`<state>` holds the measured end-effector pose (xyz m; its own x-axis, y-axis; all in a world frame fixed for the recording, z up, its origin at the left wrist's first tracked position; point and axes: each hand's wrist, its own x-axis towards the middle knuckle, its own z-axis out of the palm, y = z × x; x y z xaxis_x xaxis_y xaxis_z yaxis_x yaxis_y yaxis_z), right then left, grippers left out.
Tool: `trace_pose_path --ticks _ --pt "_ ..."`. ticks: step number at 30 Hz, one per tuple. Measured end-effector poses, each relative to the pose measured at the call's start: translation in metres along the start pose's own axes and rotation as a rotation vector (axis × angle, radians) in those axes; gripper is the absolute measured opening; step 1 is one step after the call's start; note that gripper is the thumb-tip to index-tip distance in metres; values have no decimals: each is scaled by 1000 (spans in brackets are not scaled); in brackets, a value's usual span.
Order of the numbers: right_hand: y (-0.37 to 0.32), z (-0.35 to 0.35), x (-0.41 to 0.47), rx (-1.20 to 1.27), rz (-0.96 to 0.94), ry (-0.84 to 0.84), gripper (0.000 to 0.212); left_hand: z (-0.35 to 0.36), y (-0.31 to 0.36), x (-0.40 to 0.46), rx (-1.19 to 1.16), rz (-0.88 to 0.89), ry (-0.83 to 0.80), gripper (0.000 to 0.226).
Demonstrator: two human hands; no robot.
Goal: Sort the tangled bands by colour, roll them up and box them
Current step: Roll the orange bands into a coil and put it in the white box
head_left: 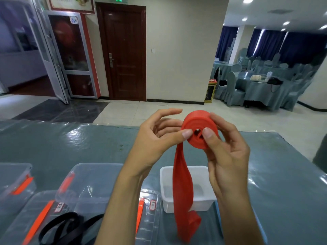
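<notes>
A red band [198,121] is partly wound into a thick roll held up above the table. My right hand [228,156] grips the roll from the right, thumb on its face beside the centre hole. My left hand [155,138] pinches the roll's left edge with its thumb, the other fingers spread loosely behind. The unrolled red tail hangs down in front of a small white box [203,204] and ends near the table. A black band [62,227] lies in loops at the lower left.
Clear plastic boxes [92,183] with orange latches stand at the lower left, one more [14,175] at the far left. A clear lid [148,218] with labels lies beside the white box. The table [70,142] has a glossy grey-blue cover. Beyond it are tiled floor and draped tables.
</notes>
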<state>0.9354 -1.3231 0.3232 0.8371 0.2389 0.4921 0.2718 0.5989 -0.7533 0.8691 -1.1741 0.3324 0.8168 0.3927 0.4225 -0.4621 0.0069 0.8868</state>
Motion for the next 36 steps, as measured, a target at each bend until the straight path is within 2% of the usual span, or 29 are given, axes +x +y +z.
trace_pose_path --ticks 4,8,11,16,20,25,28,30,32,34,36 --pt "3 2 -2 26 22 -24 33 2 0 0 -34 21 12 55" --pt "-6 -12 5 -196 -54 -221 35 -8 1 -6 -71 66 14 52" --pt "-16 -18 8 -281 -10 -293 46 -10 3 -7 -82 73 13 49" --pt "-10 -10 1 -230 -93 -209 56 -1 -1 -3 -63 103 44 25" --pt "-4 -8 1 -58 -36 -100 49 4 -4 -4 -46 91 -54 37" --pt "-5 -16 6 -112 136 -115 54 8 -2 -5 33 135 114 30" --pt "-9 -16 6 -186 53 -99 52 12 -3 -5 42 150 144 25" --pt "-11 -16 6 -214 -47 -67 56 11 -3 -5 34 103 68 28" --pt "-10 -16 5 -176 -77 -35 50 9 -3 -5 47 68 -23 38" --pt "-10 -16 2 -139 -24 -50 41 9 -2 -6 54 89 -32 42" --pt "-11 -18 2 -153 87 -93 43 10 -1 -8 77 130 37 49"
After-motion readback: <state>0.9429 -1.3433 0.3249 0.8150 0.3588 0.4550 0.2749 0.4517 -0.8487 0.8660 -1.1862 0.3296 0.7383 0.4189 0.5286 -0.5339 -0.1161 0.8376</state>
